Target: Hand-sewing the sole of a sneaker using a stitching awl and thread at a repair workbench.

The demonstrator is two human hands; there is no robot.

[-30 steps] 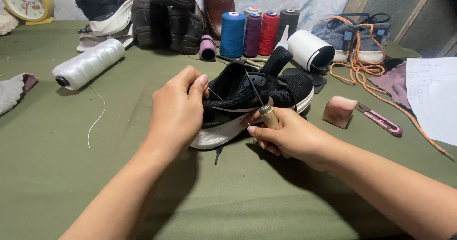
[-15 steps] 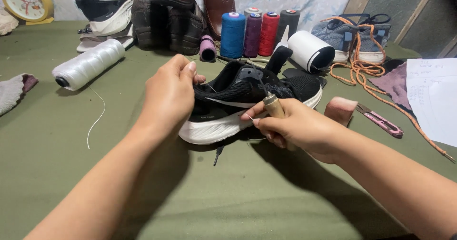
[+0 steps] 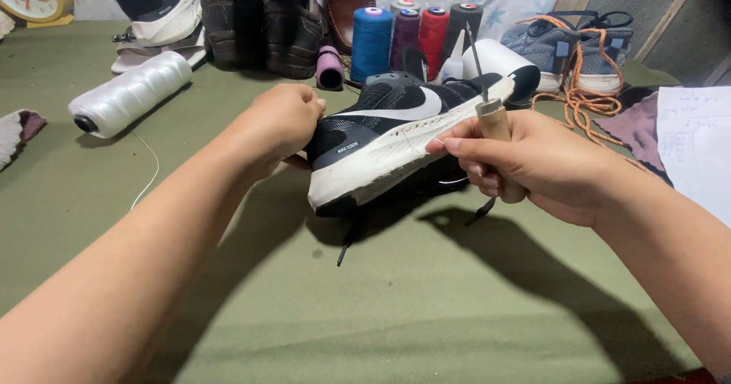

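A black sneaker with a white sole (image 3: 396,136) sits in the centre of the frame, lifted off the green table (image 3: 426,308). Its long axis runs from the heel at lower left to the toe at upper right, with the sole edge turned toward the viewer. The left hand (image 3: 278,125) is closed around the heel end, left of centre. The right hand (image 3: 541,163) is right of centre, fist wrapped around the wooden handle of an awl (image 3: 491,106) whose needle points up, and its fingertips touch the sole edge. Both hands touch the shoe. 4 thread spools (image 3: 415,33) stand behind it at upper centre.
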